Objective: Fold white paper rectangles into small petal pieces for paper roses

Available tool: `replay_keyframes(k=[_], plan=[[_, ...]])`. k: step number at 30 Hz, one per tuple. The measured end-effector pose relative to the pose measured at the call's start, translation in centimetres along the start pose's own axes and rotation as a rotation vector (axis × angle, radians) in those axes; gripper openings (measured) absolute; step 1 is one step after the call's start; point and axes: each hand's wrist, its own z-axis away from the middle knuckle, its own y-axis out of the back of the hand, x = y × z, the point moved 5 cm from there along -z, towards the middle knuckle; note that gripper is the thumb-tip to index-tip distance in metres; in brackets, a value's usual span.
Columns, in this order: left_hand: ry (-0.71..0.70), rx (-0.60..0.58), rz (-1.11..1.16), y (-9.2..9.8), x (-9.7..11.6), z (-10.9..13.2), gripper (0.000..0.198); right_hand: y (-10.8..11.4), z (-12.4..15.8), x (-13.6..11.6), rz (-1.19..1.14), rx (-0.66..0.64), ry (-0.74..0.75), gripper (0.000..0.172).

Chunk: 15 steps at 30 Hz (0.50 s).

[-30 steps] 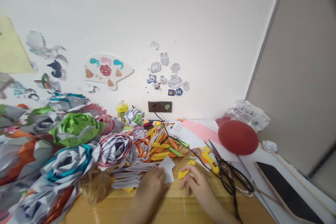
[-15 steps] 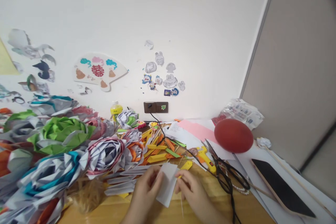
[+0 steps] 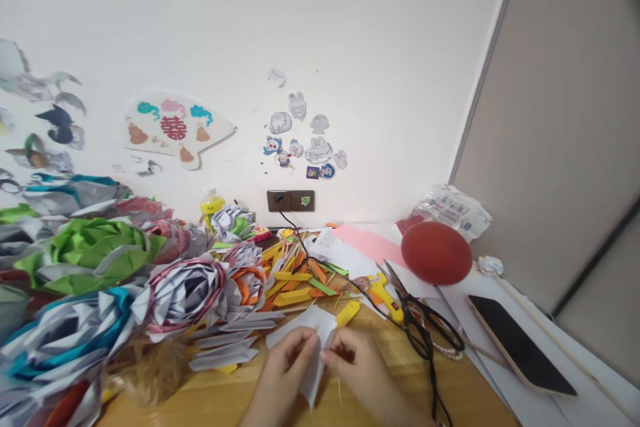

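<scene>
The hands [image 3: 286, 359], wrists [image 3: 384, 388] and forearms [image 3: 400, 408] are bare, the fingers [image 3: 303, 335] slim

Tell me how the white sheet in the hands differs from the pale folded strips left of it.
The white sheet is held at the left hand and right hand; the pale folded strips lie on the table. The white sheet is broad, the pale folded strips narrow. The white sheet is tilted, the pale folded strips roughly flat. Both look like pale paper.
</scene>
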Motion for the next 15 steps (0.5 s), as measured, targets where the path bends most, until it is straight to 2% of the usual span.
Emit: replay_keyframes(k=[4,8,12,15], plan=[[-0.046,-0.097,0.012,-0.7,-0.3,0.2,0.027,-0.1,-0.2,0.7,-0.161,0.015,-0.071,0.029],[0.052,-0.194,0.140,-1.5,-1.1,0.3,0.035,0.3,-0.3,-0.1,-0.292,-0.005,-0.088,0.032],[0.125,-0.193,0.200,-1.7,-1.5,0.2,0.037,1.6,-0.6,-1.2,-0.248,0.046,-0.027,0.029],[0.162,-0.212,0.171,-1.7,-1.7,0.1,0.037,1.8,-0.7,-1.3,-0.251,0.036,-0.038,0.028]])
